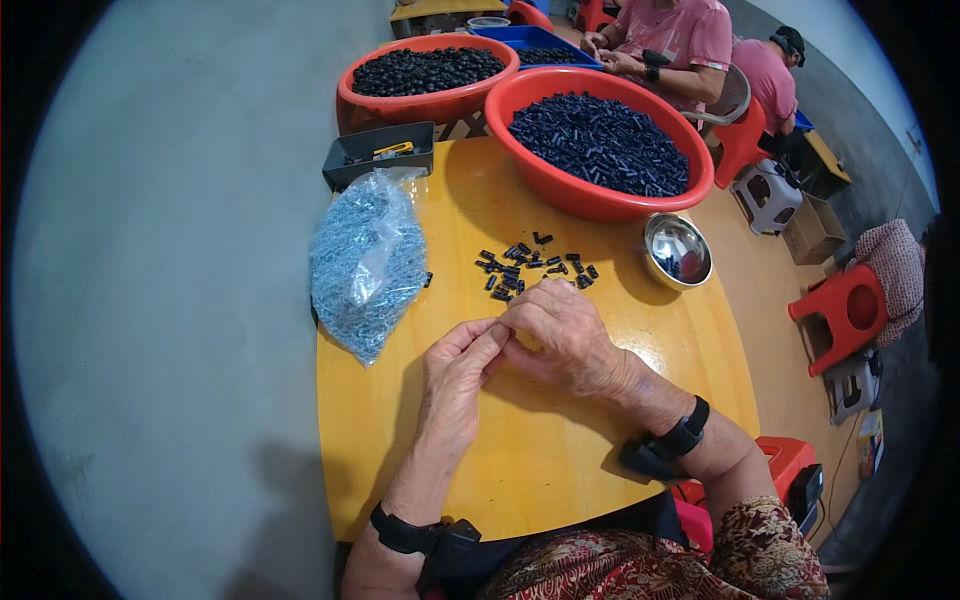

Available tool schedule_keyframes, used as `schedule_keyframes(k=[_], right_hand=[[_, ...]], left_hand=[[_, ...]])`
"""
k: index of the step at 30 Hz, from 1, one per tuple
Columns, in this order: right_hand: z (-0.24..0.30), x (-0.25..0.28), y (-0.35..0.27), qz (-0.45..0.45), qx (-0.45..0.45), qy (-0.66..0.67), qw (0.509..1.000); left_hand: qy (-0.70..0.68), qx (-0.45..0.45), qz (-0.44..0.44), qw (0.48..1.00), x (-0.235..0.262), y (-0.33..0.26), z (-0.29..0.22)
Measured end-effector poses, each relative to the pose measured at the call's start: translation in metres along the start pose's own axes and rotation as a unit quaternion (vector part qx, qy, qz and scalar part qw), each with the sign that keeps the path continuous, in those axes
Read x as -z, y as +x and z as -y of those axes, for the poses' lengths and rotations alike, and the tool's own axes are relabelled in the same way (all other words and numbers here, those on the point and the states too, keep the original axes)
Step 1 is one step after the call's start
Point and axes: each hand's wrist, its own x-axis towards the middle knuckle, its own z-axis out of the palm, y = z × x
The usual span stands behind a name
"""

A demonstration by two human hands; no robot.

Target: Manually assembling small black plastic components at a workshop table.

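Observation:
My left hand [463, 365] and my right hand [568, 335] meet over the yellow table [490, 450], fingertips pinched together. Whatever is between their fingers is too small and too covered to make out. Just beyond the fingers lies a loose scatter of small black plastic pieces [512, 270], short and tube-like. A clear plastic bag [370, 262] of many small silvery-blue metal parts rests left of them. On the right stands a shiny metal bowl [679, 251] with a few dark pieces inside.
A big red basin [505, 150] heaped with black pieces stands at the table's far side. Behind are another red basin [345, 85], a blue tray [497, 33] and a grey box [350, 173] with a yellow cutter. Another person [690, 60] sits across; red stools [860, 305] stand right.

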Motion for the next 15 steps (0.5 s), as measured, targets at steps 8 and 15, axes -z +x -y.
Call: schedule_keyframes(k=[8,15], right_hand=[[-0.004,0.002,0.029,0.097,0.028,-0.007,0.995],[-0.052,-0.013,0.059,0.156,-0.072,-0.079,0.982]], left_hand=[[0.022,-0.047,-0.029,0.998,0.018,0.006,-0.006],[0.022,-0.068,-0.092,0.993,0.023,0.014,-0.01]])
